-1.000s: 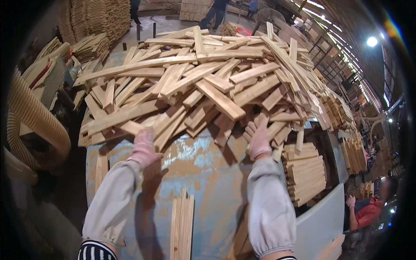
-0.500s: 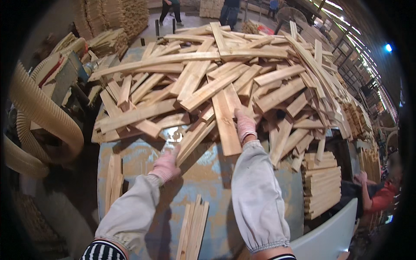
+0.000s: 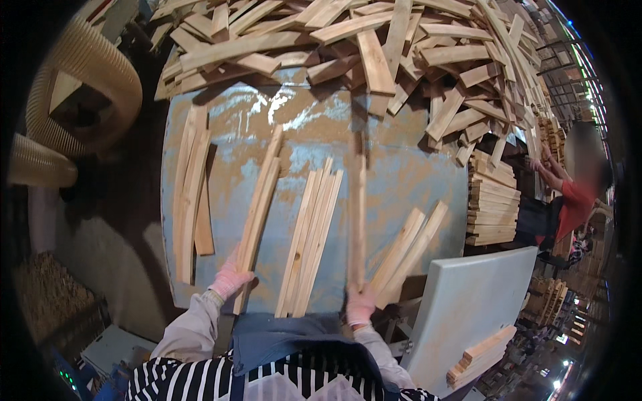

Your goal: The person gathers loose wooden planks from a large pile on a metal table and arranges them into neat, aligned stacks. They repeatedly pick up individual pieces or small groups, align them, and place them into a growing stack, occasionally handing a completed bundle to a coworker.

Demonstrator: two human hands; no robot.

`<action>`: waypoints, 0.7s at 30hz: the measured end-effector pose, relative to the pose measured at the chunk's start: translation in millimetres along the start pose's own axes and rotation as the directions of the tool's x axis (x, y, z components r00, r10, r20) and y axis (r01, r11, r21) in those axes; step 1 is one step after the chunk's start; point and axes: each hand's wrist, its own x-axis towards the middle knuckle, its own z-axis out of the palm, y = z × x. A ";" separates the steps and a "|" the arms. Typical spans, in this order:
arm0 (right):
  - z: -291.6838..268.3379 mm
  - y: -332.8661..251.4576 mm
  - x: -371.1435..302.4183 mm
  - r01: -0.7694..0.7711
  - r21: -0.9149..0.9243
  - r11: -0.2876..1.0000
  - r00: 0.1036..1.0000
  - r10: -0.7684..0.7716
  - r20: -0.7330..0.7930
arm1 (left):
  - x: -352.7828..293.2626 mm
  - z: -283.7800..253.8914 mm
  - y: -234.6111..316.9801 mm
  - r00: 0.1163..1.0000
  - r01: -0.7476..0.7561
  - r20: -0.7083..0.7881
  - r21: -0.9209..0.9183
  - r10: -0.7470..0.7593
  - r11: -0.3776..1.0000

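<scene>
At the near edge of the worn blue metal surface, my left hand, in a pink glove, is clenched around the near end of a pair of long pale wooden slats that run away from me toward the far edge. My right hand, gloved the same, has its grip closed on the near end of a single narrow wooden slat lying almost straight along the surface. Between my hands rests a loose bundle of thin pale slats, and just right of my right hand two more angled slats lean toward the right edge. Across the far edge sprawls a big jumbled heap of wooden offcuts. Along the left edge lies another group of long flat slats.
</scene>
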 end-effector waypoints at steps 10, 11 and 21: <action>10.5 -47.1 42.7 0.094 0.005 0.996 0.926 -0.089 0.368 | 10.4 20.3 66.3 0.921 -0.133 0.352 0.687 -0.167 0.714; 2.3 -67.5 75.2 0.124 0.102 0.987 0.965 -0.144 0.221 | 28.2 11.5 97.3 0.954 -0.120 0.280 0.684 -0.107 0.720; -77.0 -375.2 373.7 -0.299 0.866 0.402 0.786 -0.410 0.462 | 306.9 -53.0 484.4 0.577 -0.311 -0.082 0.898 0.813 0.311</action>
